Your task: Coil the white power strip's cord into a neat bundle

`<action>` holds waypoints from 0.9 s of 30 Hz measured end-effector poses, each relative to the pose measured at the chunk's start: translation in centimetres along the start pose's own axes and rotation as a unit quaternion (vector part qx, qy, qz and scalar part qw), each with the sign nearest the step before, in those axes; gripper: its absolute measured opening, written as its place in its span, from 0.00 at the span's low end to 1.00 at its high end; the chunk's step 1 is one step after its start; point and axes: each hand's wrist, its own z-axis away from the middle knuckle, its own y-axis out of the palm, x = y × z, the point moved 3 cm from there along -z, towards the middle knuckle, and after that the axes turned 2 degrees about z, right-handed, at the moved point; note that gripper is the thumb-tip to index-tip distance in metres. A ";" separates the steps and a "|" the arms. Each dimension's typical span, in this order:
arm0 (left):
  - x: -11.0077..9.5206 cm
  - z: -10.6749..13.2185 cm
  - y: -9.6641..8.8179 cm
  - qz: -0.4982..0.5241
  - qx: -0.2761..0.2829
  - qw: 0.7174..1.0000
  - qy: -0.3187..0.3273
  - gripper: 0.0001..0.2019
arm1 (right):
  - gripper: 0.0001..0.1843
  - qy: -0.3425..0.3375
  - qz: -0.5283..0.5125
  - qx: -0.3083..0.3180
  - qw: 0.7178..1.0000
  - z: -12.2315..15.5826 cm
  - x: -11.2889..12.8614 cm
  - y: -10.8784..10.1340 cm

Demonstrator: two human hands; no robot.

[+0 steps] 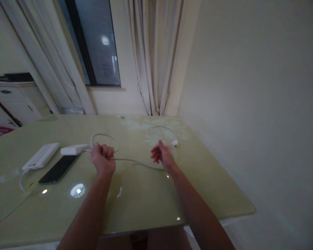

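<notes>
My left hand (103, 158) is closed around a white cable (135, 161), just right of a white power adapter (73, 150). Part of the cable loops up behind that fist. From the fist it runs right across the table and passes by my right hand (163, 157). That hand hovers with loosely bent fingers apart, and no object shows in it. Just beyond it lie a small white plug (175, 142) and a curve of white cable on the tabletop.
The glossy pale green table (146, 194) meets a wall on the right. On its left side are a dark phone (59, 169) and a white box-shaped device (41, 156) with a thin cable (10, 212). Curtains (156, 55) and a window (96, 41) stand behind.
</notes>
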 end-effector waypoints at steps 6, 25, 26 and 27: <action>0.7 2.6 2.3 0.091 0.115 0.981 -0.123 0.16 | 0.41 0.247 -0.150 0.227 0.930 3.4 -4.7 9.2; 1.4 2.4 2.2 -0.044 0.168 0.975 -0.136 0.14 | 0.24 -0.076 -0.177 -0.235 0.953 -1.2 -2.6 1.0; 1.3 2.1 1.9 -0.021 0.172 0.970 -0.169 0.13 | 0.25 -0.075 -0.173 -0.237 0.953 -1.3 -2.6 0.9; 1.1 1.8 1.6 0.002 0.176 0.963 -0.206 0.13 | 0.25 -0.069 -0.172 -0.245 0.952 -1.5 -2.6 0.6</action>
